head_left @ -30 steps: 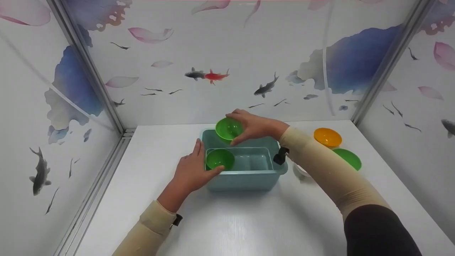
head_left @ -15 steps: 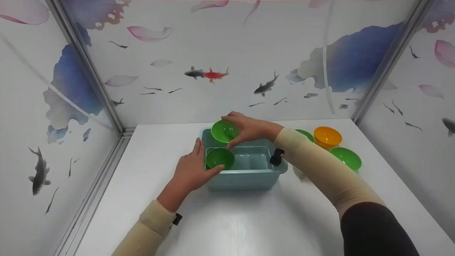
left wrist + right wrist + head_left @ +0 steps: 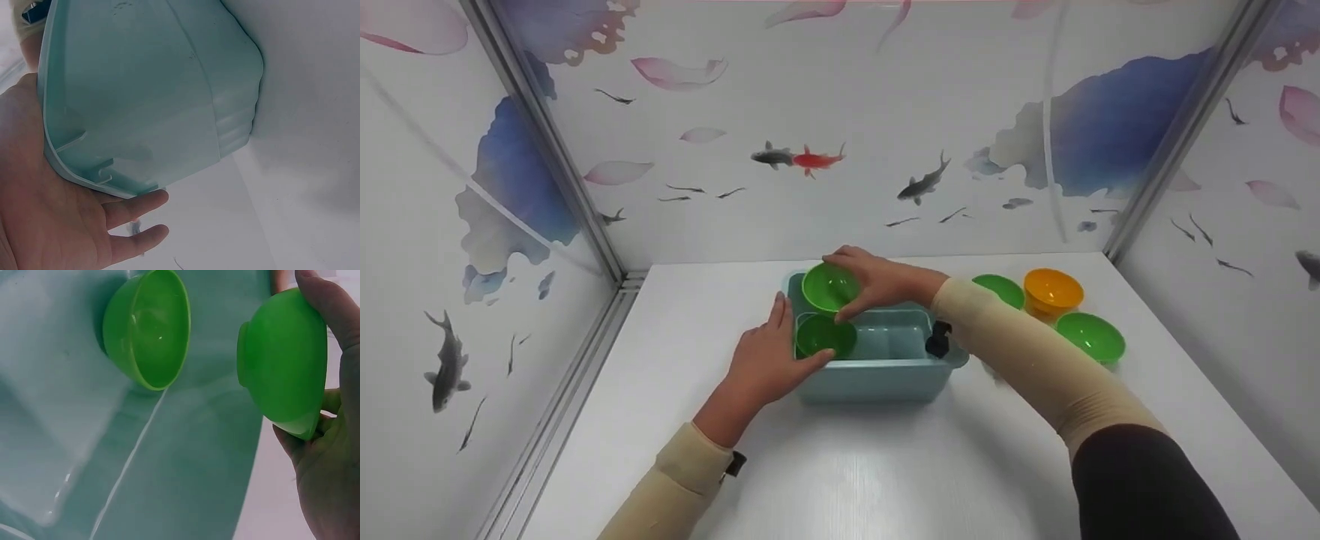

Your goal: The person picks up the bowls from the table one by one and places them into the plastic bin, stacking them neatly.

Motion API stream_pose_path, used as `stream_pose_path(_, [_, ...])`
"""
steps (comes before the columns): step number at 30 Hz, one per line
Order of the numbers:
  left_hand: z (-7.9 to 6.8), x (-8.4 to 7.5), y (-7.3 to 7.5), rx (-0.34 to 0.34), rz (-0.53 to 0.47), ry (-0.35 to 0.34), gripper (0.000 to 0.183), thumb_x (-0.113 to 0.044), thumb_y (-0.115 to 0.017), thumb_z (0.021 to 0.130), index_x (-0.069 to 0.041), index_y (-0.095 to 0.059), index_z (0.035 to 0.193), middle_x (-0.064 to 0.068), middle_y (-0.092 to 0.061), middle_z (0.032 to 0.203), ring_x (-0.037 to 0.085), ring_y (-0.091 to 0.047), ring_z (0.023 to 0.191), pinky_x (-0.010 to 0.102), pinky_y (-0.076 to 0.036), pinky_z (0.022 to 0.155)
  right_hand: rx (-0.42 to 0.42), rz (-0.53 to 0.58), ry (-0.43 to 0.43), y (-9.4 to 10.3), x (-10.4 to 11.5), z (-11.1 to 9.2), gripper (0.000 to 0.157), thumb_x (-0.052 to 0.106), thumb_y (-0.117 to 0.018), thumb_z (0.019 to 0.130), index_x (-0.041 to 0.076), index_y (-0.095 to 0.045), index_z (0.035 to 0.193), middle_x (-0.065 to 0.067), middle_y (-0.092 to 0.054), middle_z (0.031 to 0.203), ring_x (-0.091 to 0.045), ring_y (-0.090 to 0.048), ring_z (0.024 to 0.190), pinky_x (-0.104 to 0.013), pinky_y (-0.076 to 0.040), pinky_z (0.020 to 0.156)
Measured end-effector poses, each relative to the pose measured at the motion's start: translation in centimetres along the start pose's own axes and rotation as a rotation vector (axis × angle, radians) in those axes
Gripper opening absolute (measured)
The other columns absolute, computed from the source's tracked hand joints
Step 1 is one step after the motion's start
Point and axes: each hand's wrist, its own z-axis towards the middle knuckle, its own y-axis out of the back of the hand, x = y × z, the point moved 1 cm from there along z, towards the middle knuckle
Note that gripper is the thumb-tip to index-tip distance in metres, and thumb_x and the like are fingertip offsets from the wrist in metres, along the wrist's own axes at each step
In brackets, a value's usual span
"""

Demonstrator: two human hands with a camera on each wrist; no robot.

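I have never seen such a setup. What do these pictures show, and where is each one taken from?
No machine is here, only a person's bare left hand and right hand. The wide pictures are taken from the person's head, looking forward and down; the other two, from the left and right wrists. On the white table stands a blue-green basin with one green bowl inside. The left hand touches the basin, fingers outstretched. The right hand holds another green bowl above the basin. To the right stand an orange bowl and two more green bowls.

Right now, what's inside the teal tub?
One green bowl sits in the tub, at left. In the head view, the held bowl and right hand hide part of its far wall.
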Motion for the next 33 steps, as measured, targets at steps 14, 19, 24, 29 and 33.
stream_pose_path(14, [0.1, 0.0, -0.1, 0.003, 0.006, 0.003, 0.125, -0.088, -0.053, 0.095, 0.0, -0.016, 0.176, 0.017, -0.016, 0.184, 0.046, -0.055, 0.147, 0.063, -0.04, 0.122, 0.025, -0.01, 0.031, -0.7, -0.2, 0.8, 0.114, 0.057, -0.094, 0.084, 0.017, -0.036, 0.174, -0.008, -0.044, 0.163, -0.025, -0.051, 0.142, -0.049, -0.049, 0.117])
stream_pose_path(19, [0.1, 0.1, -0.2, -0.008, 0.03, 0.0, 0.124, -0.088, -0.052, 0.096, 0.001, -0.018, 0.175, 0.018, -0.018, 0.183, 0.046, -0.058, 0.144, 0.062, -0.044, 0.12, 0.039, -0.019, 0.062, -1.1, -0.4, 1.0, 0.114, 0.058, -0.093, 0.085, 0.012, -0.037, 0.173, -0.011, -0.046, 0.162, -0.027, -0.051, 0.142, -0.051, -0.048, 0.117])
stream_pose_path(24, [0.1, 0.1, -0.3, -0.018, 0.021, -0.003, 0.122, -0.085, -0.055, 0.097, 0.001, -0.018, 0.175, 0.018, -0.02, 0.183, 0.045, -0.06, 0.142, 0.062, -0.044, 0.12, 0.054, -0.019, 0.063, -1.5, -0.5, 1.1, 0.114, 0.059, -0.093, 0.085, 0.013, -0.038, 0.173, -0.009, -0.048, 0.16, -0.025, -0.052, 0.139, -0.049, -0.049, 0.116])
stream_pose_path(29, [0.1, 0.1, -0.3, -0.023, 0.02, -0.01, 0.122, -0.085, -0.055, 0.097, 0.001, -0.018, 0.175, 0.019, -0.02, 0.183, 0.045, -0.061, 0.139, 0.061, -0.045, 0.118, 0.071, 0.005, 0.033, -1.9, -0.6, 1.2, 0.112, 0.061, -0.092, 0.084, 0.017, -0.039, 0.173, -0.007, -0.048, 0.159, -0.023, -0.053, 0.137, -0.049, -0.05, 0.115])
stream_pose_path(33, [0.1, 0.2, -0.3, -0.028, 0.016, -0.016, 0.122, -0.084, -0.055, 0.097, 0.002, -0.018, 0.175, 0.019, -0.02, 0.183, 0.045, -0.06, 0.14, 0.061, -0.045, 0.119, 0.084, 0.01, 0.022, -2.3, -0.6, 1.3, 0.111, 0.06, -0.093, 0.085, 0.018, -0.039, 0.173, -0.006, -0.048, 0.159, -0.024, -0.053, 0.137, -0.049, -0.049, 0.116])
